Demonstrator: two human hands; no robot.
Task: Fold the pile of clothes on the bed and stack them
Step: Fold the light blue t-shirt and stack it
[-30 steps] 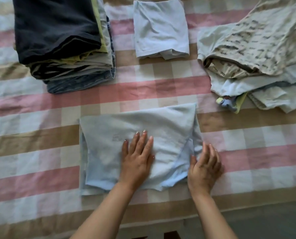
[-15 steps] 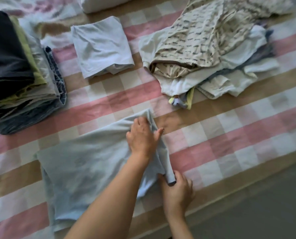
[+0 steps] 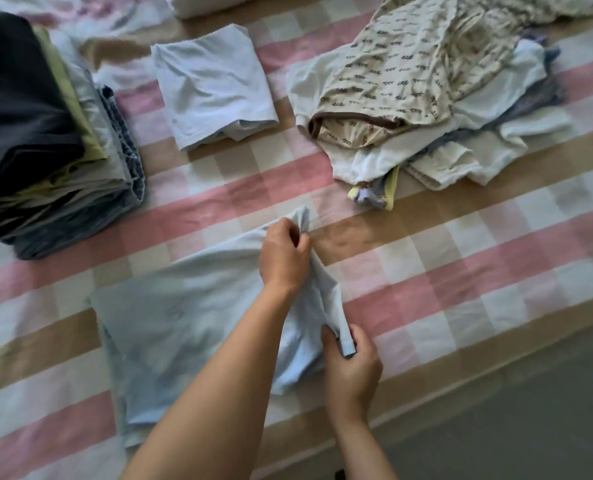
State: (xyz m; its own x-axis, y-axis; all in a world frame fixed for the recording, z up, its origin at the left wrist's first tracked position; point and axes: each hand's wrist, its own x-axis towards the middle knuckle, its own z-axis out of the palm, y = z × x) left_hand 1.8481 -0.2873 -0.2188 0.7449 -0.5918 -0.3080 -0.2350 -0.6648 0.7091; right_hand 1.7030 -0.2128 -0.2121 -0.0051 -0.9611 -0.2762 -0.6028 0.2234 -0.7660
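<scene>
**A:** So, what were the fingers doing?

**B:** Both sets were clenched on cloth. The left hand pinched the far right corner of the light blue T-shirt and held it up off the sheet. The right hand pinched the near right corner, with a strip of hem showing between thumb and fingers.

**A:** And the shirt itself?

**B:** It lay near the front edge of the bed. Its left part was flat and its right edge was raised between the hands. I judged a fold toward the left was in hand.

**A:** How far along was the job?

**B:** Around the middle, I'd say. A tall folded stack with a dark garment on top sat toward the far left corner. One folded pale blue top lay alone just beside it. An unfolded heap, topped by a cream printed garment, waited toward the far right.

**A:** Anything unclear?

**B:** The stack and the heap both ran out of view, so I couldn't count the pieces. A white bundle at the far edge was cropped. The left forearm covered the shirt's middle and hid its folds.
</scene>
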